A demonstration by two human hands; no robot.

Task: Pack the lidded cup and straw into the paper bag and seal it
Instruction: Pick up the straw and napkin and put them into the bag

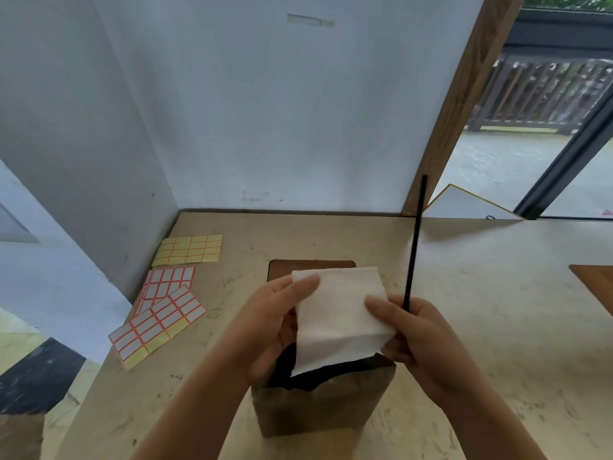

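A brown paper bag (318, 406) stands open and upright on the table near me. Something dark shows inside its mouth; I cannot tell whether it is the cup. A white folded napkin (338, 310) hangs over the opening, its lower edge dipping into the bag. My left hand (275, 320) pinches the napkin's upper left corner. My right hand (414, 336) pinches the napkin's right edge with the thumb and also grips a long black straw (414, 240), which points up and away from me.
Three sheets of red-bordered sticker labels (166, 307) lie at the left of the beige table (481, 327). A brown board (282, 270) lies behind the bag. A wooden piece (593, 283) juts in at the right edge. White walls close off the back and left.
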